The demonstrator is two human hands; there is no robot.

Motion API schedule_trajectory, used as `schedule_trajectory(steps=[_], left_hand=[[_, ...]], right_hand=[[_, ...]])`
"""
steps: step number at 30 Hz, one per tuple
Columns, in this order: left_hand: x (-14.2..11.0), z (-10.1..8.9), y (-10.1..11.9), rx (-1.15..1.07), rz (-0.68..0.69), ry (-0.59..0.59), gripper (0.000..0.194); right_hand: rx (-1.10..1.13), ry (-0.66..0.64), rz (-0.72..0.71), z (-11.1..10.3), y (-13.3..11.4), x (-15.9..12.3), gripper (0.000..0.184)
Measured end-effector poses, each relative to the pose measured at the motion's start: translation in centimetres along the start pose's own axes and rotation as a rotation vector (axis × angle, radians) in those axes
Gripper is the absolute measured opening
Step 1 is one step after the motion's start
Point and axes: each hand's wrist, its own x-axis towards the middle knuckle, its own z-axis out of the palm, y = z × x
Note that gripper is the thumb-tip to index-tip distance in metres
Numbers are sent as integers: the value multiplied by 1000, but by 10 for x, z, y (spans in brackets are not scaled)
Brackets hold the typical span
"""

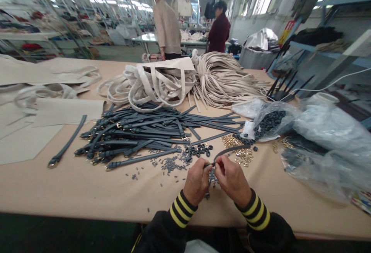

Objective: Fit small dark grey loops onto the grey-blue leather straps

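Between my two hands runs a dark leather strap (232, 149), its free end curving away over the table to the upper right. My left hand (197, 181) is closed on it, thumb on top. My right hand (233, 179) pinches the same strap close beside the left; the fingertips nearly meet. Whatever small part sits at the pinch is too small to tell. Small dark pieces (171, 164) lie scattered left of my hands, with black loops (199, 150) just beyond. Gold buckles (245, 156) are heaped past my right hand.
A pile of dark buckled straps (136, 129) covers the middle of the table (95, 195). One strap (68, 141) lies apart at left. Behind are beige straps (159, 82) and a tied bundle (226, 79). Plastic bags (327, 129) stand right. Two people (168, 24) are beyond the table.
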Motion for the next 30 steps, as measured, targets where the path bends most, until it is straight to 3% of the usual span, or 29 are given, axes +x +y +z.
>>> schedule_trajectory(steps=[4, 6, 11, 14, 20, 23, 27, 30], left_hand=[[-1, -7, -5, 50, -80, -168, 30], [0, -10, -4, 73, -55, -185, 34], [4, -16, 15, 235, 156, -59, 28], [5, -21, 25, 292, 276, -40, 25], [0, -26, 28, 301, 335, -30, 24], [0, -28, 31, 230, 279, -80, 26], [1, -28, 34, -12, 72, -170, 32], [1, -23, 29, -204, -87, -139, 32]], right_hand=[[-156, -84, -217, 2, 0, -2, 13], [-151, -113, -272, 3, -2, 0, 15], [95, -37, -178, -5, -15, 8, 6], [241, -26, -114, -12, -24, 8, 5], [278, -63, -102, -15, -30, 5, 6], [192, -41, -269, -23, -28, 11, 8], [-3, -13, -548, -39, -25, 22, 11], [-152, -126, -571, -45, -24, 22, 11]])
